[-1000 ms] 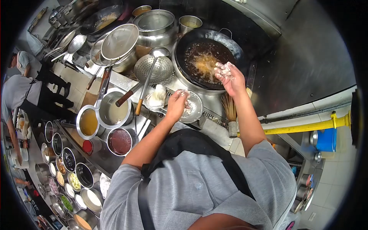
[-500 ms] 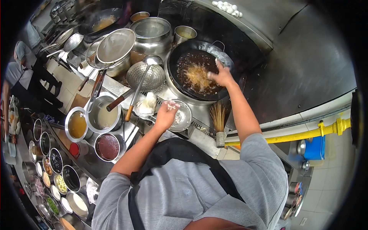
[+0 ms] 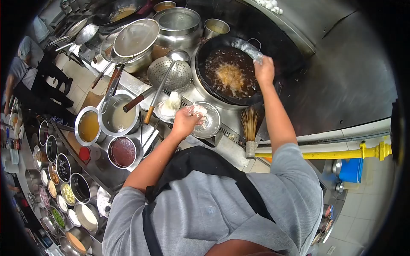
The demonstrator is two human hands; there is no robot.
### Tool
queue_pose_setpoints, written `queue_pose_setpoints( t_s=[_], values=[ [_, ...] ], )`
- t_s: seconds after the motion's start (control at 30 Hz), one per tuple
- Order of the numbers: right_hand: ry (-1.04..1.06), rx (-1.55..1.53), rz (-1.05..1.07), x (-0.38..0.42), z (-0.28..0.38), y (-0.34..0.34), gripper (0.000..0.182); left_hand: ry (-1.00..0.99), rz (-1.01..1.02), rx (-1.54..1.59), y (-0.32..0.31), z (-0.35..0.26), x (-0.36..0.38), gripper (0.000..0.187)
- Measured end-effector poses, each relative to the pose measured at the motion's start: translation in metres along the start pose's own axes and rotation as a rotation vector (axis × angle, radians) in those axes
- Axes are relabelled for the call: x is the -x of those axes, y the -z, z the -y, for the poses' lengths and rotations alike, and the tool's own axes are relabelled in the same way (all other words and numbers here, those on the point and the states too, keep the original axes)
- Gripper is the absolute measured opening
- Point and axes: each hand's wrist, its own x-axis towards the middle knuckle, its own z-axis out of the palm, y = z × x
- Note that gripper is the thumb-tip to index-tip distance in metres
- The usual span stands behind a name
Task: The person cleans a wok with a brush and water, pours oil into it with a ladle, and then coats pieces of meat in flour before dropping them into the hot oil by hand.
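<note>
My left hand (image 3: 185,121) is closed around pale, floury-looking pieces (image 3: 197,112) that show at its fingers. It is at the left side of a metal bowl (image 3: 212,126), which has more white bits inside. My right hand (image 3: 265,71) is over the right rim of a black wok (image 3: 203,77), its fingers drawn together. Whatever they hold, if anything, I cannot make out. Dark bubbling oil (image 3: 218,57) fills the wok, with a golden frying clump (image 3: 230,77) in the middle.
A bamboo brush (image 3: 249,128) stands right of the bowl. To the left are a perforated strainer (image 3: 171,74), a ladle (image 3: 160,91), a crumpled cloth (image 3: 171,104) and pots of liquid, including a red one (image 3: 122,152). A co-worker (image 3: 32,70) stands far left.
My right hand has gone from spread fingers over the frying clump to closed fingers at the wok's right rim. My left hand still holds pale pieces by the bowl. The view has shifted slightly.
</note>
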Motion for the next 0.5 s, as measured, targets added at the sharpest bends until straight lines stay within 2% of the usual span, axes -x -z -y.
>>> queue_pose_setpoints(
  t_s=[0.03, 0.1, 0.17, 0.23, 0.3, 0.33, 0.37, 0.4, 0.43, 0.5],
  values=[
    [0.069, -0.079, 0.008, -0.005, 0.018, 0.022, 0.024, -0.005, -0.002, -0.011, -0.001, -0.001, 0.000, 0.016],
    [-0.018, -0.306, 0.321, 0.003, 0.072, 0.069, 0.029, -0.013, 0.004, -0.031, -0.010, -0.011, 0.000, 0.011],
    [0.110, -0.471, 0.807, 0.026, 0.101, 0.089, 0.035, -0.003, 0.041, -0.090, -0.014, -0.014, -0.004, 0.012],
    [0.184, -0.698, 0.946, 0.071, 0.128, 0.093, 0.034, 0.002, 0.075, -0.110, -0.020, -0.018, -0.006, 0.013],
    [0.602, -0.612, 0.668, 0.101, 0.144, 0.082, 0.030, -0.028, 0.168, -0.125, -0.023, -0.019, -0.006, 0.013],
    [0.595, -0.605, 0.669, 0.104, 0.141, 0.080, 0.030, -0.035, 0.188, -0.113, -0.024, -0.018, -0.007, 0.015],
    [0.491, -0.582, 0.762, 0.106, 0.138, 0.079, 0.028, -0.030, 0.193, -0.111, -0.023, -0.017, -0.007, 0.015],
    [0.386, -0.559, 0.853, 0.107, 0.135, 0.077, 0.027, 0.020, 0.191, -0.074, -0.022, -0.018, -0.008, 0.015],
    [0.379, -0.560, 0.854, 0.108, 0.130, 0.076, 0.027, 0.072, 0.189, -0.039, -0.020, -0.018, -0.009, 0.016],
    [0.079, -0.635, 0.861, 0.109, 0.120, 0.077, 0.022, 0.137, 0.187, -0.005, -0.017, -0.018, -0.013, 0.018]
  ],
)
